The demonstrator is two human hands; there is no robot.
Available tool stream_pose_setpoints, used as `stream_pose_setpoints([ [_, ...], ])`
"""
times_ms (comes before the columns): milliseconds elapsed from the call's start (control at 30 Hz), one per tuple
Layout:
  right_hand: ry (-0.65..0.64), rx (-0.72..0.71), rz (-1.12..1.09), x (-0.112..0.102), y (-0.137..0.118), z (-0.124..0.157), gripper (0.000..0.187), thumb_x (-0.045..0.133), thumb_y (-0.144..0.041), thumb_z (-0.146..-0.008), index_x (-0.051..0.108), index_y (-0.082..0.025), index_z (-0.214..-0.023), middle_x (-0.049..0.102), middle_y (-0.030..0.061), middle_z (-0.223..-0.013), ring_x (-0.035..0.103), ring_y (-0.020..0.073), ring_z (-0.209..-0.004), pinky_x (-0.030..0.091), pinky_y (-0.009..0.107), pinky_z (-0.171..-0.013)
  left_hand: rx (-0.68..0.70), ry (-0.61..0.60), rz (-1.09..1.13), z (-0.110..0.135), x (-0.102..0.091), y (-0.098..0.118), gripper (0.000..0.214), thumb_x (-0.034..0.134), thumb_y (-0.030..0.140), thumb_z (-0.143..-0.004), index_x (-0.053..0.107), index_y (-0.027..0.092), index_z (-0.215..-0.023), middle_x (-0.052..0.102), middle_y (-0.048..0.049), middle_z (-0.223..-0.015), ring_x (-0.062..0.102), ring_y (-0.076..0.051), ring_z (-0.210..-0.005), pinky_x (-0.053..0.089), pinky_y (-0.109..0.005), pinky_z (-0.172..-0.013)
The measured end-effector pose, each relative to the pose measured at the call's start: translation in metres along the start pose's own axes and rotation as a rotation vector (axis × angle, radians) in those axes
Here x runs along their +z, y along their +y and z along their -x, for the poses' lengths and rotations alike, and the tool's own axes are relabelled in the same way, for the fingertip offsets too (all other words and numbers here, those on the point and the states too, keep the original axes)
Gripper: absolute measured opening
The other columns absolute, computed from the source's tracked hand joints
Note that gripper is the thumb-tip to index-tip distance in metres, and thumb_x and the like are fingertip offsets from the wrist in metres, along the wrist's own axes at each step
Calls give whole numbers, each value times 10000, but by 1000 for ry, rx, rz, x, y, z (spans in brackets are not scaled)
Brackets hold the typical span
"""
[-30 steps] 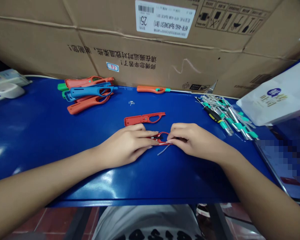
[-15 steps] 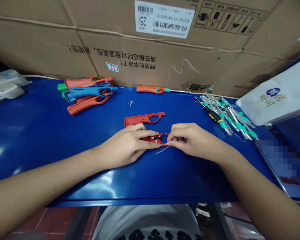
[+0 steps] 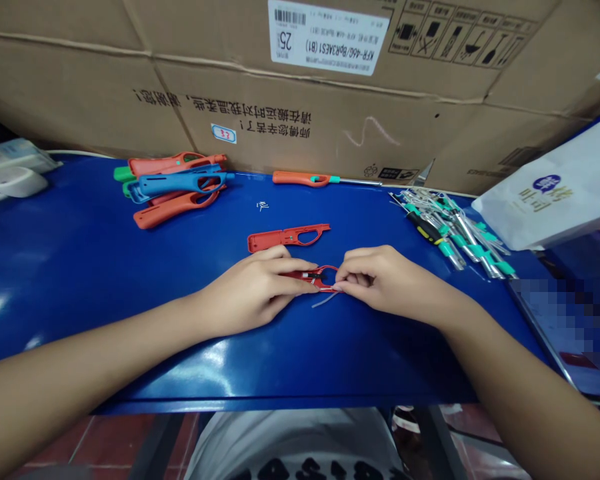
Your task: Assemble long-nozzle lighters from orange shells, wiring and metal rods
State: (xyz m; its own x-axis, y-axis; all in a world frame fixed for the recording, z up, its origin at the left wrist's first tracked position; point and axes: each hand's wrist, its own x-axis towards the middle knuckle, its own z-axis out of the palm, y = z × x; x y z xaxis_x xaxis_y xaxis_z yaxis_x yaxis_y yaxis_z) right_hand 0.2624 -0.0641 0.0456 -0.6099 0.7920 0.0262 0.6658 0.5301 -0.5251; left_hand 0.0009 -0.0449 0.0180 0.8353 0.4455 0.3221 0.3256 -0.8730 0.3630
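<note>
Now, L hand, R hand pinching shell

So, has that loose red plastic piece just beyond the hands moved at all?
No. The red piece lies just as before, same gap from the white scraps.

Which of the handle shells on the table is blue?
The blue handle shell in the far-left pile, sandwiched between orange shells.
</note>
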Motion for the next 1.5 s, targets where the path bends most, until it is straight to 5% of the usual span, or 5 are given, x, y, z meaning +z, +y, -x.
stream_pose_setpoints([
  [900, -6, 35, -107, -2, 6, -2, 153, 601, -196, -951, 727, -158, -873, 650, 26, -835, 567, 113, -706, 405, 239, -643, 33, 83, 54, 1, 2, -9, 233, 580, 199, -1001, 704, 198, -1198, 757, -58, -1208, 692, -197, -1190, 572, -320, -1022],
  [1333, 21, -5, -135, 1, 7, -4, 199, 591, -248, -964, 735, -158, -859, 644, 27, -817, 553, 107, -661, 404, 247, -614, 123, 53, -262, 2, -5, -10, 251, 527, 296, -1039, 691, 212, -1210, 778, -12, -1153, 756, -234, -1017, 624, -355, -847],
  [1500, 190, 14, -66, -9, 12, -3, 180, 578, -255, -954, 721, -172, -884, 663, 29, -802, 576, 126, -668, 434, 257, -634, 78, 76, -212, 4, -5, -9, 243, 550, 302, -1029, 694, 213, -1202, 780, -9, -1146, 763, -215, -994, 624, -324, -823],
])
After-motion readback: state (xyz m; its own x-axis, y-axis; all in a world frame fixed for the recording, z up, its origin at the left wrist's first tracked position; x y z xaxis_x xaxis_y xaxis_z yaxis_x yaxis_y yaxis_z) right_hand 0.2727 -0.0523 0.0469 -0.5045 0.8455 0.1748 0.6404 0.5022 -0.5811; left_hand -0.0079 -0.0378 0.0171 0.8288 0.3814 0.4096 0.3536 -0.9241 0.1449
